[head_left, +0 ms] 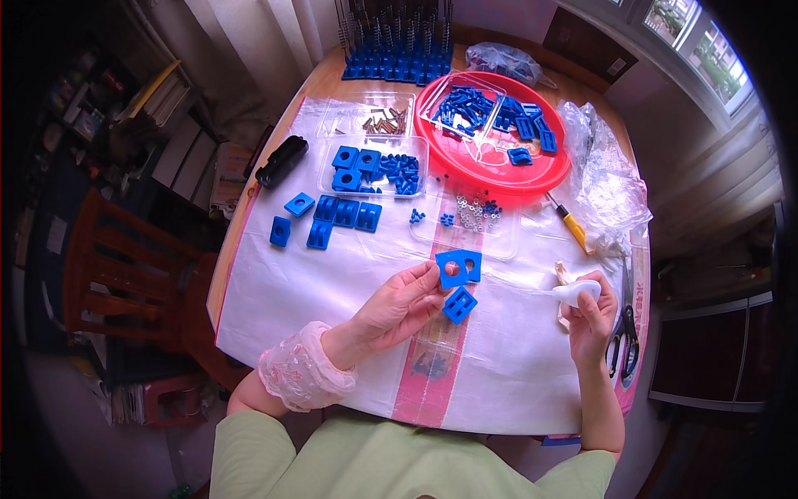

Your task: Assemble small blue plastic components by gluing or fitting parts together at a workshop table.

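My left hand (397,306) pinches a blue square plastic piece (455,282) with a round hole, holding it by its left edge above the middle of the table. A similar blue piece shows partly behind it. Just below lies a blue slotted block (460,305) on the white covering. In my right hand (593,323) is a small white squeeze bottle (575,291), its thin nozzle pointing left toward the blue pieces, with a gap between. Whatever the bottle contains cannot be seen. A crumpled pale scrap (562,271) lies beside the bottle.
Several blue blocks (345,212) lie at the left, near a clear tray (426,170) of blue parts. Screws (386,123) and a red basin (428,158) sit farther back. Right: a yellow-handled tool (573,230), black-handled scissors (629,337), and crumpled plastic (611,191). Small rings (475,218) lie centrally.
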A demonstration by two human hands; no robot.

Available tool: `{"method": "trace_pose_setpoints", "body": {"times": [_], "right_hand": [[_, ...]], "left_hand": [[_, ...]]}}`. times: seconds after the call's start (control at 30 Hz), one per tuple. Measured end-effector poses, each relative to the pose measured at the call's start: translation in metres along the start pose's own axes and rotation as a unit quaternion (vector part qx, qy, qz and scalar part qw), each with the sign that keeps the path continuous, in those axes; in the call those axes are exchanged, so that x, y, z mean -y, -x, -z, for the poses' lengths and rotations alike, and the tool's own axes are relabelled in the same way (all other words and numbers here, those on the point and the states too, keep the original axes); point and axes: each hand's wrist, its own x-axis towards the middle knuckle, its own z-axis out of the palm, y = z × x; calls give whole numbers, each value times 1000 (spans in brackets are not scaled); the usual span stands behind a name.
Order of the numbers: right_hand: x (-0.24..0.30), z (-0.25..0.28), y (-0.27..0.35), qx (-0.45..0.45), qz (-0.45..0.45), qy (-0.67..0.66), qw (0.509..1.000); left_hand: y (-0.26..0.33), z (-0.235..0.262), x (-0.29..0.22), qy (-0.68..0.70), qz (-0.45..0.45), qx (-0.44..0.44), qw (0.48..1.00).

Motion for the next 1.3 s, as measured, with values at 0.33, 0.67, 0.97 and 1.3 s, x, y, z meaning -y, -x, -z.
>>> {"method": "trace_pose_setpoints", "body": {"times": [0.33,0.67,0.97,1.3], "right_hand": [[0,0,0,-2,1,-4,1000],[1,-3,-1,-11,6,-4,1000],[-4,-5,3,20,-11,-29,999],[-8,-8,6,34,-20,-14,999]], "left_hand": [[1,2,0,-5,7,9,1000],[0,-1,0,-5,3,1,1000],[2,-6,1,-21,-4,0,1000],[1,-5,4,-49,14,-23,998]]}}
